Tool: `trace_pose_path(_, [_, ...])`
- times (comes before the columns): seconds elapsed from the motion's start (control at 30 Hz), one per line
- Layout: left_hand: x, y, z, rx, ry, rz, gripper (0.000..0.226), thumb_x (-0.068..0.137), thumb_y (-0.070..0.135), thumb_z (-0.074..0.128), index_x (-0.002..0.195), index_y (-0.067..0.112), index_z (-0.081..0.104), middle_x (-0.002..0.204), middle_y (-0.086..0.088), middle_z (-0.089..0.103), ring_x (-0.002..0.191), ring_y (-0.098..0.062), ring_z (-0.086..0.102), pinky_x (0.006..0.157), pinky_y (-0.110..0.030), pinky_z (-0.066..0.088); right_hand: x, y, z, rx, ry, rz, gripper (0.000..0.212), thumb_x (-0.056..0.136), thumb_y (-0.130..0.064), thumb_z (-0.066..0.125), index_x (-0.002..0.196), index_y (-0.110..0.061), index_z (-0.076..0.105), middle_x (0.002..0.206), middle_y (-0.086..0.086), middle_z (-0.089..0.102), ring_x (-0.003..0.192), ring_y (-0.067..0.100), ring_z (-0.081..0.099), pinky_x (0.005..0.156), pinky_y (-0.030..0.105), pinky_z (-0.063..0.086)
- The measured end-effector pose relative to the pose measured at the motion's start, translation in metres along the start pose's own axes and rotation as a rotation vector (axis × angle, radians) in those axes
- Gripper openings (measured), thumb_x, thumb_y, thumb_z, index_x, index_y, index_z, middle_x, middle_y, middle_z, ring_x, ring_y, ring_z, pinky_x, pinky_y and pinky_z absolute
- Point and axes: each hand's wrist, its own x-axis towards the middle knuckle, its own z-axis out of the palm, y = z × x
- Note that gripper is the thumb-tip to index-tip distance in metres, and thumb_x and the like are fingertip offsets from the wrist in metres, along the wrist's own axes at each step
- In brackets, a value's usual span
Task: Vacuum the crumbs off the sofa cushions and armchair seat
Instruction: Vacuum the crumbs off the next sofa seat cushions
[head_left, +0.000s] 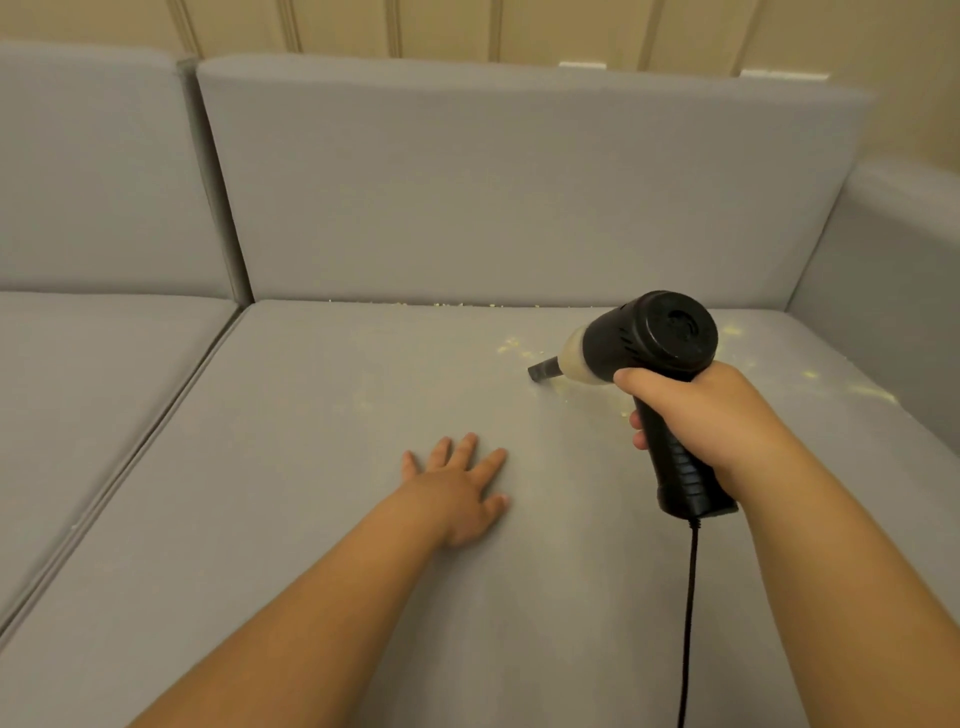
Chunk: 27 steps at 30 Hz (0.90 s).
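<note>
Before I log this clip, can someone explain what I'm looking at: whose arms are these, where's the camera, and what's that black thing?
There is one picture, from a camera worn on a person's head, looking down at their own bare arms. No robot is involved. The right hand grips a black handheld vacuum by its handle, nozzle tip down at the grey sofa seat cushion; a black cord hangs from the handle. The left hand rests flat on the cushion, fingers spread. Pale yellow crumbs lie around the nozzle, along the back seam and towards the right armrest.

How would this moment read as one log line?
right hand: grips black handheld vacuum | nozzle: at yellow crumbs | left hand: flat on grey seat cushion
</note>
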Motion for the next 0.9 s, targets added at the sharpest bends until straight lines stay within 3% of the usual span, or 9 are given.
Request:
trace_pose_path(0.23, [-0.002,0.0,0.004,0.022,-0.019,0.005,0.068,0.104,0.067,0.021,0.162,0.046,-0.008,0.173,0.004,-0.018,0.159,-0.027,-0.015,0.123,-0.065,-0.006,0.005,0.009,0.015,0.041,0.026,0.002,0.016,0.092,-0.033,0.077,0.1,-0.021,0.071,0.088,0.012,0.078,0.069,0.02,0.076,0.062,0.03,0.056])
trace_pose_path(0.5, [0.002,0.003,0.005,0.001,-0.05,-0.006,0.071,0.104,0.068,0.023,0.162,0.045,-0.009,0.172,0.003,-0.021,0.158,-0.027,-0.018,0.124,-0.061,-0.007,0.019,0.024,0.021,0.118,0.185,-0.032,0.017,0.088,-0.032,0.078,0.088,-0.015,0.072,0.081,0.014,0.077,0.08,0.033,0.078,0.084,0.051,0.063])
trace_pose_path(0.67, [0.007,0.007,0.004,0.003,-0.053,-0.014,0.071,0.104,0.068,0.024,0.162,0.046,-0.01,0.171,0.003,-0.023,0.158,-0.027,-0.02,0.124,-0.06,-0.008,0.028,0.029,0.023,0.23,0.116,0.043,0.019,0.092,-0.036,0.078,0.099,-0.021,0.068,0.094,0.015,0.078,0.075,0.025,0.076,0.076,0.042,0.063])
trace_pose_path(0.9, [0.009,-0.006,0.001,-0.003,-0.009,-0.063,0.069,0.103,0.068,0.022,0.162,0.048,-0.009,0.171,0.005,-0.024,0.158,-0.027,-0.019,0.123,-0.064,-0.008,0.031,0.026,0.032,0.21,0.064,0.002,0.012,0.094,-0.034,0.076,0.095,-0.024,0.069,0.096,0.017,0.077,0.07,0.021,0.073,0.064,0.032,0.059])
